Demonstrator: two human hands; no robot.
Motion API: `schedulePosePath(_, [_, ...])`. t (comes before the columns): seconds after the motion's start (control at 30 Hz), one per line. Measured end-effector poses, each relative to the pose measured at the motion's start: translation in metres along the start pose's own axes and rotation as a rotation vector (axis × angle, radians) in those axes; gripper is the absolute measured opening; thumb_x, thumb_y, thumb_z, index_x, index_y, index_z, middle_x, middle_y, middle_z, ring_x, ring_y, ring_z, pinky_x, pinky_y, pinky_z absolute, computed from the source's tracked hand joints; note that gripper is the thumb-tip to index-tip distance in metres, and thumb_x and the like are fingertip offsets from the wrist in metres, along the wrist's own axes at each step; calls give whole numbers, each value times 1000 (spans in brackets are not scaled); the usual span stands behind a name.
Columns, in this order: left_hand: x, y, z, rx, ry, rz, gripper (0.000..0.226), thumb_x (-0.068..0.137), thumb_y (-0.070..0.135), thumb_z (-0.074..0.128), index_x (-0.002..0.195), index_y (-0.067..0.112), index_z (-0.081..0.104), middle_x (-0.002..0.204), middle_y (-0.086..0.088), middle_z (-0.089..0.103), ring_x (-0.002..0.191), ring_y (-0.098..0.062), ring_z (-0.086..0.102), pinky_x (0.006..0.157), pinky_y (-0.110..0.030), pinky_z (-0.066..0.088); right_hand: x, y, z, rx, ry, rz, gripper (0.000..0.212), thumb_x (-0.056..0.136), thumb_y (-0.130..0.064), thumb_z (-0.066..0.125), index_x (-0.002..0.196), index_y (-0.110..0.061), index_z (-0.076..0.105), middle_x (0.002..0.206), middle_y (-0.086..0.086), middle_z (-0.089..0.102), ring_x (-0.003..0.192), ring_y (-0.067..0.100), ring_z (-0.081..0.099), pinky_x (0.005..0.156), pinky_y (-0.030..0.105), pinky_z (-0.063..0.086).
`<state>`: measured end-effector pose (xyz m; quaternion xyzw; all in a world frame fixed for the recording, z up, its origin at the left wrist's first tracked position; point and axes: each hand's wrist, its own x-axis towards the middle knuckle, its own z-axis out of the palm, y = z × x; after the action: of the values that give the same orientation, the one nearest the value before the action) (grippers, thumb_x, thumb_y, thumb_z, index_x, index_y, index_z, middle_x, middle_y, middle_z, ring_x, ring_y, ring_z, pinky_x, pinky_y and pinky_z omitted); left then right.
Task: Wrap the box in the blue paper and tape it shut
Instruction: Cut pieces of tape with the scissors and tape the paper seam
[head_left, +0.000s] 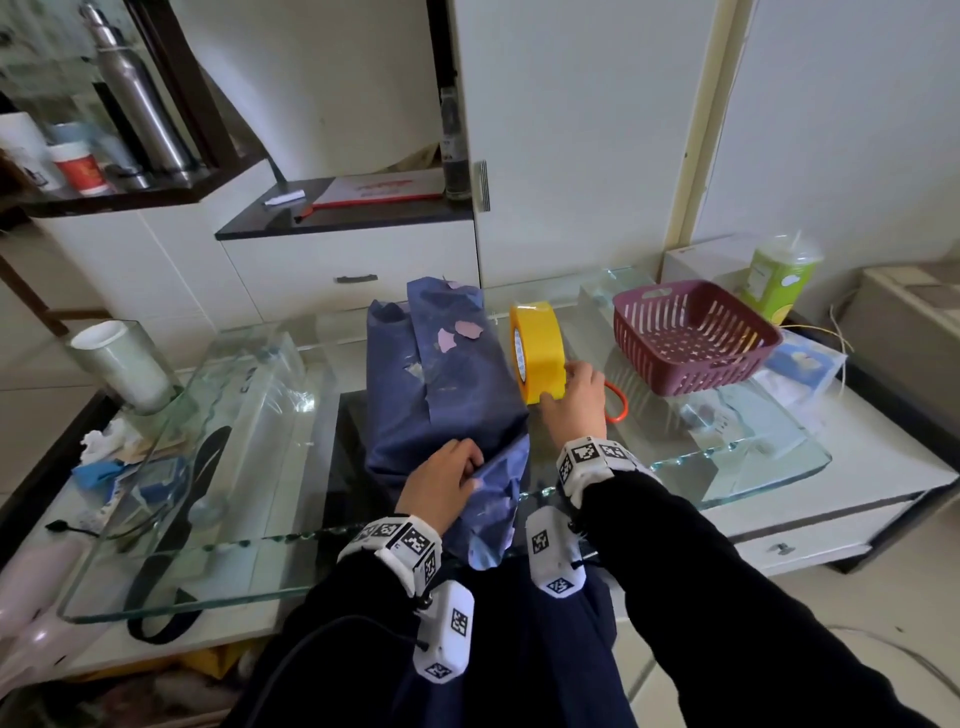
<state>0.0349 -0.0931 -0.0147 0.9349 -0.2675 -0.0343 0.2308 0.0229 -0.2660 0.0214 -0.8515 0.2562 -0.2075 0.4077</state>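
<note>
The box (441, 384) lies lengthwise on the glass table, covered in torn blue paper with pink patches showing through. A loose flap of blue paper (493, 499) hangs over the near table edge. My left hand (441, 480) holds the paper at the box's near end, fingers curled on the flap. A yellow tape roll (537, 351) stands on edge just right of the box. My right hand (574, 400) grips the roll's near lower side, thumb beneath it.
A maroon slotted basket (696, 338) sits to the right, with a green cup (779, 278) behind it. An orange loop (615, 402) lies beside my right hand. A white cup (122, 364) stands at left. The glass tabletop (260, 415) has a wavy near edge.
</note>
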Motion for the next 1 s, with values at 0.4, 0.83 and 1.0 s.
schedulePosePath(0.4, [-5, 23, -21, 36, 143, 233, 18, 91, 35, 54, 88, 16, 53, 78, 7, 48, 70, -16, 49, 65, -30, 40, 7, -3, -13, 50, -24, 70, 46, 87, -8, 53, 131, -1, 41, 133, 19, 41, 121, 35, 45, 101, 38, 36])
schedulePosePath(0.83, [64, 45, -65, -175, 234, 166, 26, 93, 22, 53, 116, 11, 54, 122, -4, 52, 112, -21, 52, 93, -38, 44, -4, -1, -9, 152, -170, 111, 28, 95, -15, 44, 113, -2, 61, 109, 18, 65, 99, 28, 59, 76, 26, 39])
schedulePosePath(1.0, [73, 36, -63, -102, 120, 40, 43, 94, 21, 53, 133, 8, 44, 141, -10, 41, 131, -25, 38, 108, -41, 34, -13, -5, 3, 313, -280, 145, 35, 95, -30, 51, 114, -3, 62, 113, 15, 64, 107, 28, 58, 85, 28, 40])
